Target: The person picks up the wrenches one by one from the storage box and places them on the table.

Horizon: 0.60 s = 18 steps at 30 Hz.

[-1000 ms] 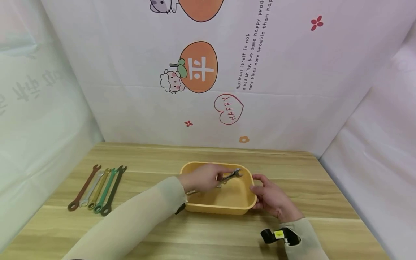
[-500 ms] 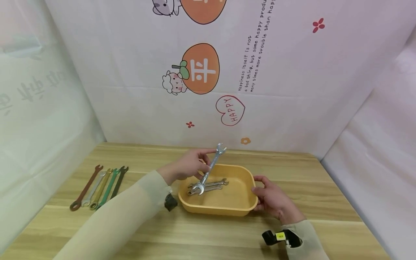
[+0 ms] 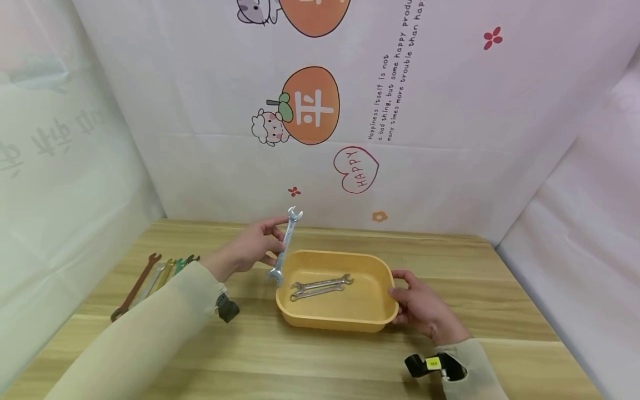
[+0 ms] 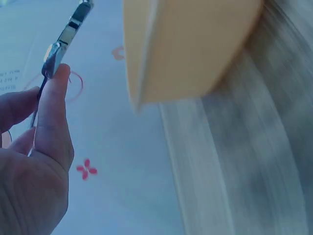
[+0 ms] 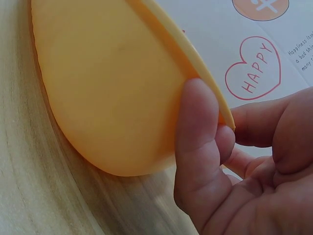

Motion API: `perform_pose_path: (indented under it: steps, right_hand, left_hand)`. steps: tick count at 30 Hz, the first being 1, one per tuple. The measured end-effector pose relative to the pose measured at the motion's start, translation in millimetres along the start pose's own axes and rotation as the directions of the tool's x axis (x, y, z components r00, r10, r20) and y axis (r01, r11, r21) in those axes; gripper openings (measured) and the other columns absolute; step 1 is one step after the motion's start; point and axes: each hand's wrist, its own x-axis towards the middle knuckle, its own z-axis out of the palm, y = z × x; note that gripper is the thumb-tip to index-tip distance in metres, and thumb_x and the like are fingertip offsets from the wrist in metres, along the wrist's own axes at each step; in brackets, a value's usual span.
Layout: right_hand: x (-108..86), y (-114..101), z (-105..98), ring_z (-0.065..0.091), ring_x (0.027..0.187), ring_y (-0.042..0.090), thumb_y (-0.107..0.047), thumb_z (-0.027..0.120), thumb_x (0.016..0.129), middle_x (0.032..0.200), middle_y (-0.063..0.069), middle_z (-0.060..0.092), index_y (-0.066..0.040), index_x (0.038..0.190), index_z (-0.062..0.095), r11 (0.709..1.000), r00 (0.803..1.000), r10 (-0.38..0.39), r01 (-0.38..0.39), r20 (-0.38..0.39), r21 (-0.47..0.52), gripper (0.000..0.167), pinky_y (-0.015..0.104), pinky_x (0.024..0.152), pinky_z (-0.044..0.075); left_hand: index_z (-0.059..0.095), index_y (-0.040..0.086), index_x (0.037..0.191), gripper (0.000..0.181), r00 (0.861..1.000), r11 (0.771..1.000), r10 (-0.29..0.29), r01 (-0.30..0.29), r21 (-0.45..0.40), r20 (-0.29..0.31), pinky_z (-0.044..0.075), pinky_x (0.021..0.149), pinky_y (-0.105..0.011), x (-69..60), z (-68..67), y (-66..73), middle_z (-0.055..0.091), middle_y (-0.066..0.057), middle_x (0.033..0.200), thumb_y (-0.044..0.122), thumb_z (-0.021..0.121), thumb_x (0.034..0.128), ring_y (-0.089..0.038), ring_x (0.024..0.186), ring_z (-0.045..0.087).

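Observation:
My left hand (image 3: 252, 244) pinches a silver open-end wrench (image 3: 286, 244) by its shank, held up steeply at the left rim of a yellow plastic bin (image 3: 335, 323). In the left wrist view the wrench (image 4: 68, 34) is seen edge-on between thumb and fingers (image 4: 53, 105). My right hand (image 3: 422, 305) grips the bin's right end, and the right wrist view has its fingers and thumb about the rim (image 5: 210, 58). Inside the bin two silver wrenches lie side by side, a larger wrench (image 3: 325, 284) and a smaller wrench (image 3: 317, 293).
On the left of the wooden table (image 3: 300, 366), several wrenches lie in a row, partly behind my left sleeve (image 3: 145, 328): a red-brown wrench (image 3: 137, 286), then silver, gold, green and dark ones. A printed white cloth (image 3: 440, 183) stands behind the table.
My left hand has lifted the wrench out of the bin and carried it leftward to the bin's left rim. The right hand keeps its grip, and the bin has barely moved.

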Motion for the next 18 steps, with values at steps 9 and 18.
perform_pose_path:
  steps: [9, 18]
  right_hand:
    - [0.1, 1.6, -1.6, 0.064, 0.062, 0.021, -0.009, 0.046, 0.105, 0.077, 0.016, 0.063, -0.007, 0.15, 0.023, 1.0, 1.0, 0.019, -0.019, -0.02, -0.013, 0.051, 0.033, 0.054, 0.056]
    - [1.5, 0.1, -1.0, 0.063, 0.062, 0.02, -0.008, 0.046, 0.105, 0.076, 0.016, 0.062, -0.007, 0.15, 0.022, 1.0, 1.0, 0.023, -0.023, -0.02, -0.01, 0.051, 0.032, 0.054, 0.056]
  left_hand:
    - [0.032, 0.005, 0.155, 0.076, 0.994, 0.991, -0.06, 0.071, 0.117, -0.095, 0.058, 0.065, -0.037, -17.4, -33.2, -32.8, 0.048, -0.016, 0.103, -0.011, 0.061, 0.0871, -0.024, 0.08, 0.059]
    - [0.037, 0.002, 0.153, 0.071, 0.979, 0.946, -0.128, 0.169, 0.276, -0.16, 0.055, 0.06, -0.038, -41.5, -53.3, -63.0, 0.055, -0.015, 0.097, -0.009, 0.06, 0.0868, -0.023, 0.072, 0.057]
